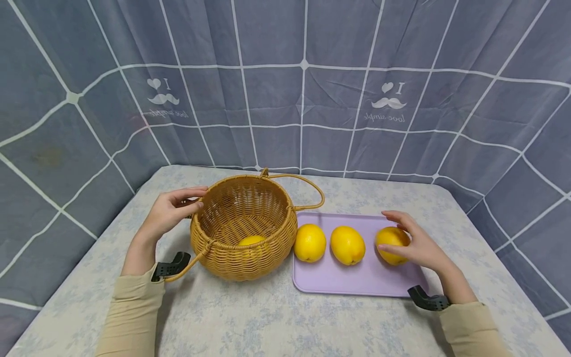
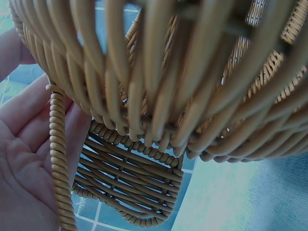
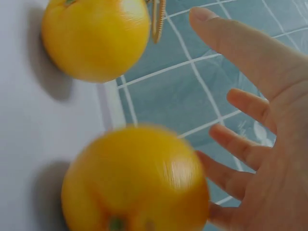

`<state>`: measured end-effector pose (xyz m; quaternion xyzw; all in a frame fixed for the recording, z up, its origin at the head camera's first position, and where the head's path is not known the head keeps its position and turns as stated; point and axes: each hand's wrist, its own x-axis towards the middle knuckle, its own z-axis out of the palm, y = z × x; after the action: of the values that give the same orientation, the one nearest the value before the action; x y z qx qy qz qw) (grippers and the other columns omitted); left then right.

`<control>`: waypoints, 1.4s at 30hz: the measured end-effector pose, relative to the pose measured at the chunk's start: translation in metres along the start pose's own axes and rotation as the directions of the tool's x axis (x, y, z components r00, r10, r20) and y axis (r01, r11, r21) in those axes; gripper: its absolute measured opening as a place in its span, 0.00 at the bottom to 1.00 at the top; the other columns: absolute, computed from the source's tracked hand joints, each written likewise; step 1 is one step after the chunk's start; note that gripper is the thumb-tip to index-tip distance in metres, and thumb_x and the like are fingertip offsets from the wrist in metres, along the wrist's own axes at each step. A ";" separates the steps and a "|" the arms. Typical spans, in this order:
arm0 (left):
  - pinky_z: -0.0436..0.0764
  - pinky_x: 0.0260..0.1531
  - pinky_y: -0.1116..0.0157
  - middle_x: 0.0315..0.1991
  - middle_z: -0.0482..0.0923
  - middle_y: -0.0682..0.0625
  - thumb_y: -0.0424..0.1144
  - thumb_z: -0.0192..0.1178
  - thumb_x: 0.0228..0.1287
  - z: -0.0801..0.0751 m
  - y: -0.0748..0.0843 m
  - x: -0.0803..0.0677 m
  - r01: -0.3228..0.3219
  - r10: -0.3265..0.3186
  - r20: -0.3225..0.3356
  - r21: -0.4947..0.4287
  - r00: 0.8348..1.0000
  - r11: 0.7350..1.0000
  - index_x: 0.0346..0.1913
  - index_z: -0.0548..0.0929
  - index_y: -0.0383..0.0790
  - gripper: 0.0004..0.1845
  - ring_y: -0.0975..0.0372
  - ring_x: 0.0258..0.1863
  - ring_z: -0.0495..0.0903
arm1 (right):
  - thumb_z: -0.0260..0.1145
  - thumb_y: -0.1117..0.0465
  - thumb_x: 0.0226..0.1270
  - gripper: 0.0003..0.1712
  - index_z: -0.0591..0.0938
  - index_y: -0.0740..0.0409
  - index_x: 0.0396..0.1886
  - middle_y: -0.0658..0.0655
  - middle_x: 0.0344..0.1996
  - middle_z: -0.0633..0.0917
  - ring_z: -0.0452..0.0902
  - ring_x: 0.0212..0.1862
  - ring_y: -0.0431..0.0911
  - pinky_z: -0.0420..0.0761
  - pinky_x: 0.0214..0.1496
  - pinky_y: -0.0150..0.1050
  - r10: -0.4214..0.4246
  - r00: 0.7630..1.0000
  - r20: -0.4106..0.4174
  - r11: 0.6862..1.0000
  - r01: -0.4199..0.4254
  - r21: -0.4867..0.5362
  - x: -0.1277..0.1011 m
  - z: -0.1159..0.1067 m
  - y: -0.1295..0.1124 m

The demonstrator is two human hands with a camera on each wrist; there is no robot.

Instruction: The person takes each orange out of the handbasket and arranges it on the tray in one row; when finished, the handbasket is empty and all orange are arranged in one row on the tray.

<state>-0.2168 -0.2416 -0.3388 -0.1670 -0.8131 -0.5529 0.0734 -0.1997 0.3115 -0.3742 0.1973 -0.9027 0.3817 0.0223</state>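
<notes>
fruit going from tray to basket

the right hand (image 1: pixel 417 245) lies with fingers spread loosely over the rightmost yellow fruit (image 1: pixel 391 245) on the lilac tray (image 1: pixel 357 280), touching, not yet gripping. the left hand (image 1: pixel 171 210) rests flat-fingered against the wicker basket (image 1: pixel 243 233), steadying it. one fruit (image 1: pixel 251 241) already sits inside. next, i'd judge, comes closing round the fruit and lifting. the backdrop (image 1: pixel 285 74) reads "i love simple", mirrored.

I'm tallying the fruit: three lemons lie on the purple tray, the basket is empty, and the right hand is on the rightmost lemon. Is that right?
Not quite: the basket is not empty. The head view shows one lemon inside it. The rest holds: three lemons on the tray, with the right hand on the rightmost lemon.
</notes>
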 end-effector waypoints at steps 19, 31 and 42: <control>0.80 0.35 0.73 0.56 0.77 0.51 0.35 0.61 0.63 0.000 -0.003 0.001 -0.011 0.011 0.006 0.027 1.000 1.000 0.53 0.78 0.25 0.19 0.70 0.41 0.79 | 0.72 0.61 0.55 0.42 0.63 0.57 0.68 0.63 0.63 0.66 0.61 0.62 0.58 0.62 0.63 0.56 -0.040 0.999 0.020 0.999 0.040 -0.005 0.002 -0.016 -0.003; 0.80 0.35 0.73 0.57 0.76 0.48 0.35 0.62 0.63 -0.002 -0.004 0.001 -0.012 0.012 0.006 0.039 1.000 0.999 0.53 0.78 0.26 0.19 0.70 0.41 0.79 | 0.71 0.66 0.57 0.38 0.66 0.56 0.67 0.57 0.62 0.69 0.64 0.62 0.53 0.65 0.62 0.55 -0.252 0.965 0.078 0.968 0.251 0.022 0.060 -0.036 -0.079; 0.79 0.34 0.73 0.53 0.78 0.56 0.33 0.61 0.63 0.000 -0.001 0.001 -0.016 0.016 -0.002 0.027 1.000 1.000 0.53 0.78 0.25 0.18 0.71 0.40 0.79 | 0.69 0.56 0.61 0.32 0.69 0.52 0.64 0.50 0.62 0.71 0.66 0.62 0.45 0.66 0.63 0.46 -0.379 0.866 0.326 0.925 0.366 0.104 0.139 -0.015 -0.176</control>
<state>-0.2178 -0.2419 -0.3389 -0.1717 -0.8190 -0.5414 0.0811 -0.2639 0.1632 -0.2173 0.4309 -0.8302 0.3478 -0.0645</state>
